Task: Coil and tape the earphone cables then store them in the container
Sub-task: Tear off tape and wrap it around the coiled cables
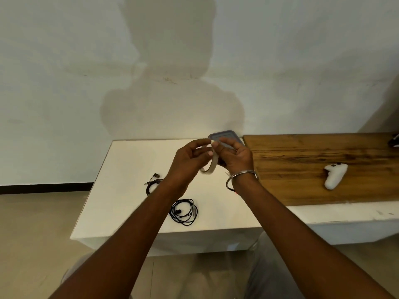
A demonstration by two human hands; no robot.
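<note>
**Earphone cable (pixel 183 211), black, coiled.** Lies loose on the white desk (pixel 129 169), near its front edge, below the raised hands. Judged very light, limp and springy: the loops would likely splay unless pinched across the whole bundle. An earbud shows inside the coil.

**Second earphone cable (pixel 153 184).** Lies left of the first and apart from it, bunched, plug outward. Partly hidden behind the left forearm.

**Tape roll (pixel 212 166).** Held above the desk. The left hand (pixel 190 158) has its fingers curled on the ring. The right hand (pixel 236 159) pinches at its top edge. Whether a free end is lifted cannot be told, because of blur.

**Container (pixel 223 134).** Grey-blue, at the desk's far edge, mostly hidden behind the hands. Cannot tell whether the lid is on.

**Game controller (pixel 335 175).** White, on the adjoining wooden top.
</note>
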